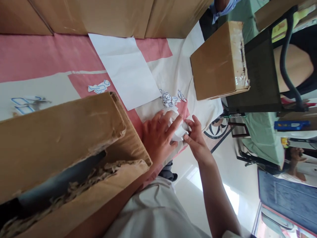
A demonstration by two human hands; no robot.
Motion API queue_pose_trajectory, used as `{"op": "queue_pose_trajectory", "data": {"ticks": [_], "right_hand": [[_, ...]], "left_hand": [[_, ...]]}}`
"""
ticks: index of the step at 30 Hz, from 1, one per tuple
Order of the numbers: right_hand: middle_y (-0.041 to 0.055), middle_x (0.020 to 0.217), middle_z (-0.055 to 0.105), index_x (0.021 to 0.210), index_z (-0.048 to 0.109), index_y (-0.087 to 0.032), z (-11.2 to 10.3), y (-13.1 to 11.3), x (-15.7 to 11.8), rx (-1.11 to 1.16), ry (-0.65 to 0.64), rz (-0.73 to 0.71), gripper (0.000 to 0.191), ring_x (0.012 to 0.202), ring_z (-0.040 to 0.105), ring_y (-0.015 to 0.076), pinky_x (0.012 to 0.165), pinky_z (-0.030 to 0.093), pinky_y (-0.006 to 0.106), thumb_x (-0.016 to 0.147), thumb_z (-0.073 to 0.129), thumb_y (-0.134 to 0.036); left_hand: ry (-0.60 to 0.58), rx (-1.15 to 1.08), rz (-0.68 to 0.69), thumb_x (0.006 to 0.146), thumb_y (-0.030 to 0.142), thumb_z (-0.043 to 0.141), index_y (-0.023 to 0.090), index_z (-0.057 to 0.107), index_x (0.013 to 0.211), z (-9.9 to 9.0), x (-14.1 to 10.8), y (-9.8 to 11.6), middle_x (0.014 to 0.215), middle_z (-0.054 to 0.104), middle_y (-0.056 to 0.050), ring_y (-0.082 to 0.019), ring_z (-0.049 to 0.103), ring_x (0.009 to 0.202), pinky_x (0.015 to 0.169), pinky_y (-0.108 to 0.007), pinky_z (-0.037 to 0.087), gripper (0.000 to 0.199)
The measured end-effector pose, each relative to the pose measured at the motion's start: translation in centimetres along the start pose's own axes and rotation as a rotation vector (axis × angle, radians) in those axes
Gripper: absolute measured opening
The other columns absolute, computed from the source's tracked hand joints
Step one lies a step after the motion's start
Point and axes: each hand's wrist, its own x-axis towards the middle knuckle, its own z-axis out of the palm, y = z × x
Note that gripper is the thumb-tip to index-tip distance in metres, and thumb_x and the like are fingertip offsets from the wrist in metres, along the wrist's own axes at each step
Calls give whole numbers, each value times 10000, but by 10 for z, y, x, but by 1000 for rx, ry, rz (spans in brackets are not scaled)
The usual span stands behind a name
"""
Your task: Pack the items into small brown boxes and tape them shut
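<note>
At the table's near edge, my left hand (160,134) lies over a small white piece (178,133) that looks like folded or curled paper, its fingers bent across the top. My right hand (196,137) pinches the right side of the same piece between thumb and fingers. Part of the piece is hidden under my left fingers, so its exact kind is unclear. Just beyond it sits a small heap of paper cut-outs (168,99) with blue outlines. A large white sheet (123,67) lies flat farther back.
An open cardboard box (59,138) with torn edges stands close on the left. Another carton (215,62) stands at the right, and large boxes (111,16) line the back. More blue-outlined cut-outs (99,87) lie on the red and white cloth (44,53). Other people are partly visible at right.
</note>
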Motion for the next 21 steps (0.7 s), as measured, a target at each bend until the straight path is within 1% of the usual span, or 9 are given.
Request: {"op": "queue_pose_trajectory", "data": {"ticks": [3, 7, 10, 12, 17, 21], "right_hand": [[53, 1491, 396, 1531, 235, -432, -2, -4, 2, 18, -28, 29, 796, 1236, 515, 229, 1012, 514, 423, 886, 676, -585], [57, 1509, 372, 1508, 271, -410, -6, -4, 4, 27, -64, 56, 773, 1299, 484, 236, 1064, 489, 441, 882, 677, -610], [79, 1530, 356, 1532, 248, -387, -9, -4, 8, 13, -119, 41, 892, 1342, 457, 268, 1056, 495, 462, 823, 694, -692], [91, 1530, 362, 1539, 256, -365, -9, -5, 10, -14, -131, 23, 946, 1379, 423, 286, 1078, 477, 477, 789, 714, -716], [97, 1499, 384, 1511, 298, -345, -5, -13, 12, -9, -131, 37, 894, 1419, 377, 290, 1125, 430, 489, 804, 726, -687], [82, 1530, 326, 1516, 293, -371, -8, -18, 14, 2, -152, 96, 901, 1463, 303, 294, 1139, 407, 475, 797, 755, -655]], "left_hand": [[-5, -5, -6, 809, 268, 748, 292, 441, 1516, 1, 0, 0, 1551, 507, -89, -357, 451, 1429, 1097, -504, 374, 771], [49, 9, 4, 808, 258, 723, 292, 465, 1497, 4, -1, 0, 1538, 522, -90, -350, 467, 1418, 1086, -496, 366, 736], [81, 11, -8, 806, 268, 716, 285, 481, 1486, 7, -1, 0, 1526, 537, -85, -348, 481, 1407, 1087, -494, 362, 719], [91, 8, -13, 797, 262, 720, 280, 484, 1487, 7, -1, 1, 1515, 549, -87, -348, 491, 1399, 1088, -490, 361, 730], [83, 13, -8, 802, 244, 706, 287, 491, 1479, 6, -1, 1, 1523, 544, -80, -340, 483, 1406, 1083, -490, 361, 712], [77, 25, -3, 796, 262, 725, 284, 484, 1482, 6, -1, 0, 1509, 553, -85, -335, 488, 1400, 1092, -477, 364, 727]]}}
